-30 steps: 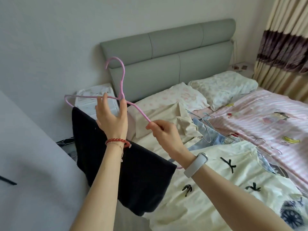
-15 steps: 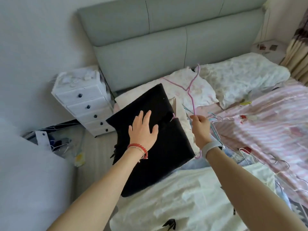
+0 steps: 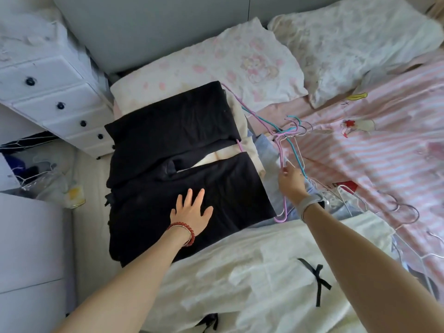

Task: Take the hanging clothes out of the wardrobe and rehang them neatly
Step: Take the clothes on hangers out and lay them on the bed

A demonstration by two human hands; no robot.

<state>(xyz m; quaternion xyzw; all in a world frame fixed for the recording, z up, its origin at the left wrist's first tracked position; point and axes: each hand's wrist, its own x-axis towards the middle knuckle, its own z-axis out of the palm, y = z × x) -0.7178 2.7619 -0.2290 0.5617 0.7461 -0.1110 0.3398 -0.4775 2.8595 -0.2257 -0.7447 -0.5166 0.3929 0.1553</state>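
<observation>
A white chest of drawers (image 3: 51, 92) with dark knobs stands at the far left beside the bed (image 3: 396, 150), with loose clutter on the floor below it; next, a black garment (image 3: 182, 159) lies folded over a pink hanger (image 3: 280, 164) on the near side of the bed, on top of pale cream clothing, its far edge touching a pink-printed pillow (image 3: 230, 66); the left hand (image 3: 192, 210), wearing a red bead bracelet, rests flat on the near part of the black garment, its grip fully open with fingers straight and spread; in front of it, nearest the camera, a cream garment (image 3: 252, 272) with small black bows is spread across the bed; to the right, the right hand (image 3: 290, 183), with a pale band on its wrist, pinches the pink hanger's thin bar between curled fingertips, just beside the black garment's right edge; the hanger's hook end lies among a tangle of other wire hangers (image 3: 295, 131), teal and white, on the pink striped bedcover; a second white pillow (image 3: 355, 42) sits at the far right by the grey headboard (image 3: 149, 27).
</observation>
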